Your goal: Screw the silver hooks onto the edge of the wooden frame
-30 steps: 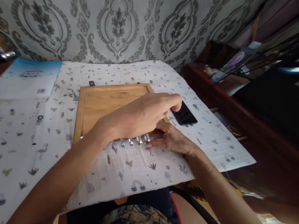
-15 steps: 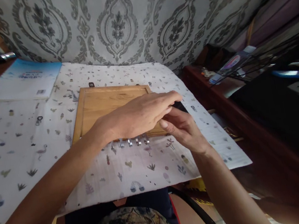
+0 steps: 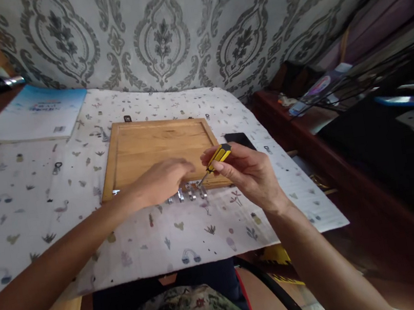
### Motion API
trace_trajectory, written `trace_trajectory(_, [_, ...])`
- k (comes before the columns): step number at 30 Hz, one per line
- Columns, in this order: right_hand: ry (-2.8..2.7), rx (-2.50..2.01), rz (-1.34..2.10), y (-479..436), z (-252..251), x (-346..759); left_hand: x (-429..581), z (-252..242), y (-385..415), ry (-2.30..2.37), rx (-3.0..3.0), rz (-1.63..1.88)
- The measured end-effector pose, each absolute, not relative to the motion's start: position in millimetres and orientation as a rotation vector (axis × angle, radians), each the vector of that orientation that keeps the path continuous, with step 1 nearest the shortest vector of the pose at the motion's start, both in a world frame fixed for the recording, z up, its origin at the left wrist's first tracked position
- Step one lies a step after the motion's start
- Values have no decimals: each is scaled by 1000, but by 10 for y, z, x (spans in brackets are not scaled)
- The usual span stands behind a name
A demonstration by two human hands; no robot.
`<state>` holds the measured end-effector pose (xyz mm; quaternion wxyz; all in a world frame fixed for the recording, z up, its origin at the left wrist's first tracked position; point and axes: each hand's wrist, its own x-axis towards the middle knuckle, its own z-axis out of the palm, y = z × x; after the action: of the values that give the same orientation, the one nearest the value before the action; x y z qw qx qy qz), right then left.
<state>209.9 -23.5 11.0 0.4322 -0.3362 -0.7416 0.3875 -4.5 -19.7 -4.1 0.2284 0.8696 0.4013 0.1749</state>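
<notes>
Screwdriver (image 3: pixel 220 157), yellow and black in the handle, sits pinched between the thumb and fingers of the right hand (image 3: pixel 251 173), held above the near right part of a wooden board (image 3: pixel 158 139). Its thin shaft slants down and to the left, the tip coming to the rightmost of some silvery metal pieces (image 3: pixel 181 195) lined up along the board's near edge. Whether tip and metal touch, I can't make out from where I stand.

The left hand (image 3: pixel 166 180) is over that same edge, just left of the screwdriver, fingers bent and a bit blurred; I can't tell whether they grip anything. It covers part of the metal row.

The board lies flat, a raised frame round its panel, on a white cloth (image 3: pixel 191 230) printed with flamingos, cacti and sunglasses. Just past the right hand, partly hidden by it, is a flat black phone (image 3: pixel 241 139). Off at the far left corner rests a blue-and-white book (image 3: pixel 35 116), face showing a barcode. Grey patterned fabric (image 3: pixel 161 32) hangs behind the table, and away to the right a labelled bottle (image 3: pixel 321 87) lies near some dark cables.
</notes>
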Motion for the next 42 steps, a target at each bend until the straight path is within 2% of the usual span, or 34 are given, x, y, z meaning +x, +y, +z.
trace_trajectory(4, [-1824,-861,967,-231,102,2125,-55,-304,-235,1112,2555,422])
trace_trajectory(11, [-1828,-838,920,-238,136,2120,-71,-364,-235,1043,2670,448])
trace_trajectory(20, [-1985,-860,520,-202,251,2103,-87,-493,-249,1040,2753,492])
trace_trajectory(24, [-1966,-904,485,-195,274,2104,-90,-495,-251,1009,2758,520])
trace_trajectory(27, [-1913,-893,559,-221,266,2082,-84,-469,-264,1013,2769,496])
trace_trajectory(33, [-1612,-770,937,-285,196,1856,-74,-449,-283,1046,2793,451])
trace_trajectory(42, [-1419,-737,1100,-196,234,1656,-77,-444,-261,1049,2783,408])
